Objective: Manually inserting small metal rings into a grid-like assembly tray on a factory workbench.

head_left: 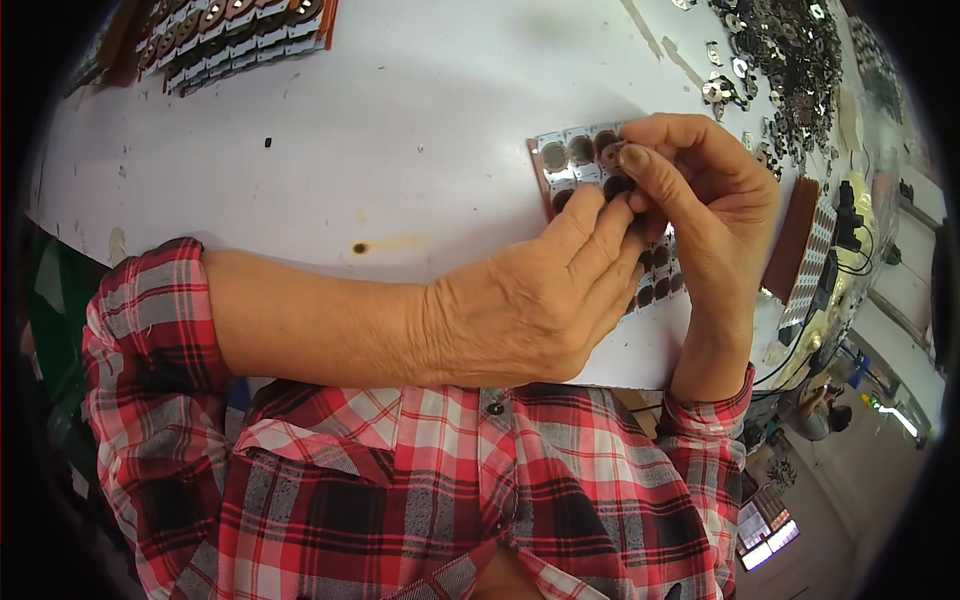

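Observation:
A panel of small circuit boards (555, 172), pale with rows of dark round discs, lies at the right of the middle of the table under both hands. My left hand (540, 290) reaches across from the left, its fingers bent and closed on the panel, the thumb hidden. At the panel's far right part, my right hand (700, 180) curls over it with thumb and forefinger brought together in a pinch. Whatever sits between those fingertips is too small and covered to make out. The fingertips of both hands nearly meet over the discs.
Many small shiny metal clips (780, 60) lie in a heap at the far right. Stacked disc panels (240, 40) stand at the far left. More panels (805, 250) lean at the right edge near black cables (850, 230). A small black piece (268, 142) lies on the white table (400, 100).

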`<control>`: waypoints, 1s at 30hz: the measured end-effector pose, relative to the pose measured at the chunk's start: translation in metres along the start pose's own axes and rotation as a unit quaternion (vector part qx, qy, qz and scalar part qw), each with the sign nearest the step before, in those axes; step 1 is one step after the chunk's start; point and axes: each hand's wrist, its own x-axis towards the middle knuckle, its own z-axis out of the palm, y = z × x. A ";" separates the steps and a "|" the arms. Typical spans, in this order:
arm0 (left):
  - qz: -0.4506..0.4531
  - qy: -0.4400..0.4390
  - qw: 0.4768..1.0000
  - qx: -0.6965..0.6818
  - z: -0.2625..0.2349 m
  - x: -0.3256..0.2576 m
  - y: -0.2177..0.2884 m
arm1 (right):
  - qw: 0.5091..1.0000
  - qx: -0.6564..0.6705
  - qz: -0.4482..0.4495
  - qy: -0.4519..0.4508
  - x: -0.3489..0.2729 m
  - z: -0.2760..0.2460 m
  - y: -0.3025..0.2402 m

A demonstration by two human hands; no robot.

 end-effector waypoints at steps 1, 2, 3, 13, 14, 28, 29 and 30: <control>0.009 -0.004 1.000 -0.003 -0.001 0.000 0.000 | 1.000 -0.016 -0.010 0.009 0.002 0.004 -0.001; 0.018 -0.009 1.000 -0.006 -0.002 -0.001 -0.001 | 0.999 -0.032 -0.021 0.019 0.003 0.007 -0.002; 0.023 -0.031 0.999 0.020 -0.004 -0.005 0.002 | 0.999 -0.033 -0.019 0.017 0.004 0.011 -0.001; -0.039 -0.034 0.999 0.013 -0.012 -0.015 0.014 | 0.997 -0.044 -0.053 0.023 0.001 0.024 0.007; -0.040 -0.051 0.998 0.019 -0.012 -0.015 0.015 | 0.996 -0.054 -0.060 0.028 0.000 0.025 0.008; -0.029 -0.092 0.995 0.026 -0.011 -0.016 0.015 | 0.949 -0.242 -0.199 -0.011 0.002 0.029 0.014; -0.034 -0.085 0.995 0.024 -0.011 -0.016 0.015 | 0.956 -0.226 -0.187 -0.014 0.003 0.029 0.014; -0.036 -0.077 0.996 0.019 -0.011 -0.015 0.015 | 0.962 -0.213 -0.173 -0.013 0.002 0.028 0.014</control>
